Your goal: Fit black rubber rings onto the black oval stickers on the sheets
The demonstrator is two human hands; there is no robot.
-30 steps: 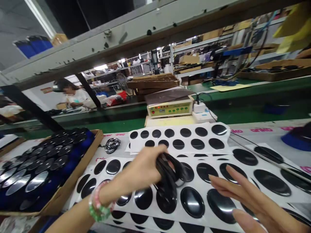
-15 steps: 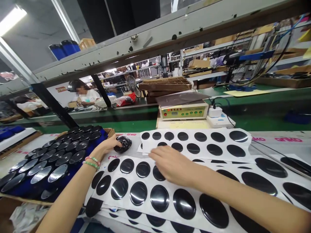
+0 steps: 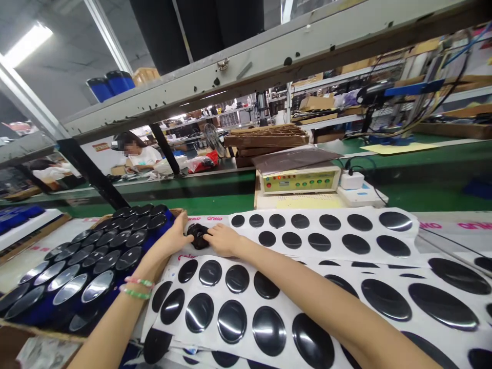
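Note:
A small glossy black round part [image 3: 197,237] sits on the covered bench between my hands; its details are too small to make out. My left hand [image 3: 177,233], with two beaded bracelets at the wrist, grips its left side with the thumb in front. From the other side, my right hand [image 3: 223,240] has its fingers closed against the part's right edge. Whether a sticker is between those fingers is hidden. Below my hands lie white sheets [image 3: 226,262] bearing rows of glossy black round stickers [image 3: 231,321]. Another such sheet [image 3: 282,225] lies behind my right forearm.
At the left stands a box of blue cylinders with black round tops [image 3: 98,259]. A control box with buttons [image 3: 300,180] and a white power adapter [image 3: 351,180] stand behind the sheets. A shelf beam [image 3: 246,66] crosses overhead. A co-worker [image 3: 140,154] sits beyond the bench.
My right hand has moved left from over the sticker sheet to the black round part. My left hand has stayed at the part. The view has shifted slightly.

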